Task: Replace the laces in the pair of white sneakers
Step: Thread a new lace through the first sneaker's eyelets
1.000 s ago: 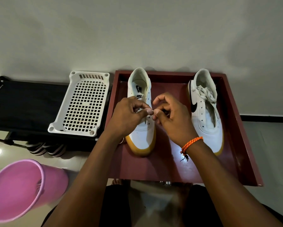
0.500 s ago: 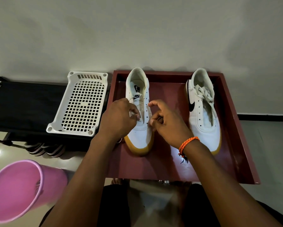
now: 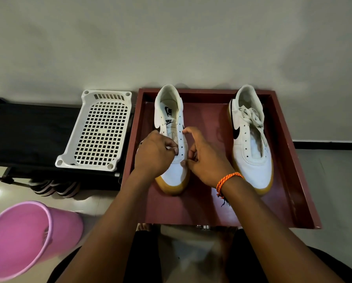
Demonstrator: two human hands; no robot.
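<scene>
Unlaced left sneaker (image 3: 172, 139) beside loosely laced right sneaker (image 3: 250, 139) (both white, gum-soled, heels away)

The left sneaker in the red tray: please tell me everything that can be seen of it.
The left sneaker is low and white, with what looks like a smooth leather upper, a tan gum sole and a black logo on its insole and tongue. It stands upright on the red tray, toe toward the person, heel by the far wall. Its eyelets show no lace across them. The left hand pinches at the lower eyelets and the right hand rests against its toe side. Whether they hold a lace cannot be told.
</scene>
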